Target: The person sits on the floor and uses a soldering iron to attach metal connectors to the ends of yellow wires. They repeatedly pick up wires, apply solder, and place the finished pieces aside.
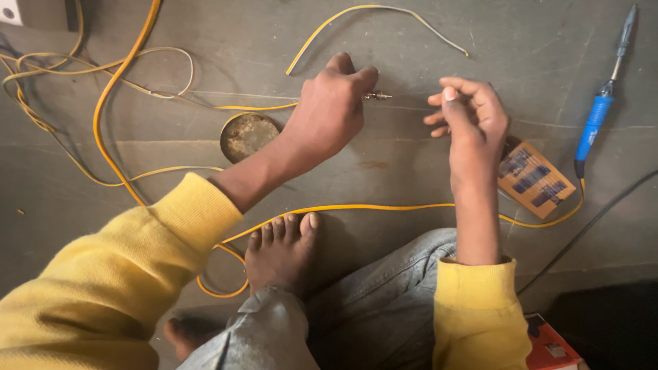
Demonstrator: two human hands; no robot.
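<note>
Two bare hands work above a grey floor (384, 164): the left hand (327, 113) pinches a small metal connector (377, 96), whose base hides behind the fingertips, while the right hand (473, 116) hovers just beside it, fingers loosely curled and holding nothing I can make out. Near the right wrist, a brown circuit board (536, 179) lies partly covered, and a blue soldering iron (603, 103) rests well apart, its yellow cable (384, 206) running under the forearm.
</note>
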